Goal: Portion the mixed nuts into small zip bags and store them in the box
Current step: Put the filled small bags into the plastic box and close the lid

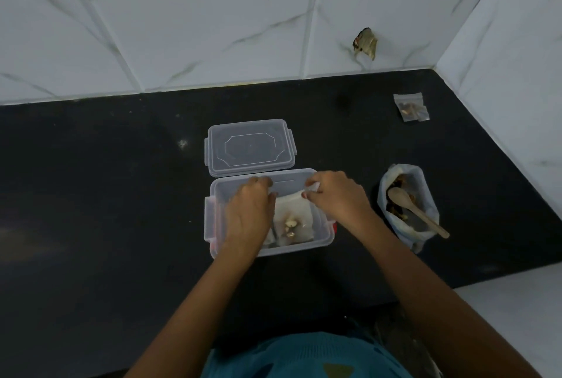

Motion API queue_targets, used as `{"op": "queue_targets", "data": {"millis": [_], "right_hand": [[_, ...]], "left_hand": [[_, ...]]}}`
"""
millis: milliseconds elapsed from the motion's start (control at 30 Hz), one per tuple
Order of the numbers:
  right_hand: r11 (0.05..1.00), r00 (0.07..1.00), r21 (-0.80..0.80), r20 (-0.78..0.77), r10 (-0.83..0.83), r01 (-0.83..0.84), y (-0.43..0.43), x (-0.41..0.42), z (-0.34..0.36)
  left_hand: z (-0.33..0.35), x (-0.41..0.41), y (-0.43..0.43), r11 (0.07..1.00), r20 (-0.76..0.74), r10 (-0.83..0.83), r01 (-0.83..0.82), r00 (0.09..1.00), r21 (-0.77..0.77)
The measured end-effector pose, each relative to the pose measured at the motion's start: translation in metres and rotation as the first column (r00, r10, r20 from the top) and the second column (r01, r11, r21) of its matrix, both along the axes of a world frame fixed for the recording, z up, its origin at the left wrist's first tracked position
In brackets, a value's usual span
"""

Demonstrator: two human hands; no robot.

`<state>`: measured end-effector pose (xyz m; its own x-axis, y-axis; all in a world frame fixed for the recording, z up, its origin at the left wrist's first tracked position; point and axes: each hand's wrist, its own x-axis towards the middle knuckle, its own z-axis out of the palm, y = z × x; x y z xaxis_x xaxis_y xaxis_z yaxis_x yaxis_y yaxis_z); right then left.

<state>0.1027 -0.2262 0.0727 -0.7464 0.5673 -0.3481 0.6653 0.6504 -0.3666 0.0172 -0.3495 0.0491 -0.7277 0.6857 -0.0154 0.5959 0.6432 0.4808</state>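
Each grip pinches the top edge of a small zip bag [293,210] standing in the open box [322,240] — left hand [249,210] and right hand [334,195], knuckles up, fingertips hidden. The lid [251,146] lies just behind the box. Bare tabletop [106,195] spreads left — the nut sack [428,195] sits right.

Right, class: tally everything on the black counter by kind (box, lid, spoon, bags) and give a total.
Clear box: 1
Lid: 1
Wooden spoon: 1
Large nut bag: 1
Small zip bags: 2 (held zip bag, pinched by left hand and right hand; far zip bag)
Total: 6; the hands may hide more bags in the box.
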Motion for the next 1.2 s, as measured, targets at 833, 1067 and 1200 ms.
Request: {"op": "queue_targets", "data": {"millis": [833,1067,1200], "right_hand": [[0.795,0.708,-0.177,-0.375,-0.599,0.58,0.288,0.05,-0.073],[0.65,0.548,-0.337,-0.355,-0.758,0.681,0.349,0.025,-0.086],[0.578,0.507,-0.414,-0.279,-0.816,0.703,0.372,0.015,-0.099]], "left_hand": [[-0.048,0.039,0.09,0.971,-0.12,-0.084,0.054,0.989,-0.234],[-0.049,0.04,0.09,0.986,-0.091,-0.044,0.028,0.995,-0.165],[-0.05,0.04,0.09,0.987,-0.078,-0.03,0.017,0.996,-0.161]]}}
